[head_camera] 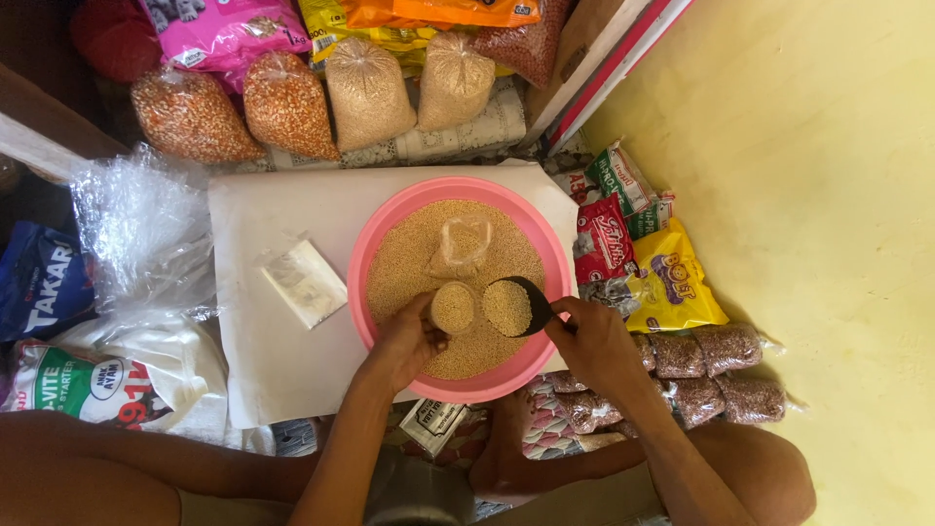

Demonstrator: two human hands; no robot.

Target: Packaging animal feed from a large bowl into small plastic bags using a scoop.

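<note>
1. Hands work over a pink basin (375, 229) of yellow grain.
2. Left hand (404, 341) wraps closed around a filled clear bag (454, 307).
3. Right hand (594, 336) clasps a black scoop (514, 304), heaped, just beside that bag.

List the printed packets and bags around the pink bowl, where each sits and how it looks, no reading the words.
Pink bag: top left, glossy pink.
Orange packet: top middle, partly cut off by the picture's edge.
Red packet: right of the pink bowl, flat.
Yellow packet: beside the red packet, purple print.
Blue bag: far left, dark blue.
White sack: lower left, green and red print.
</note>
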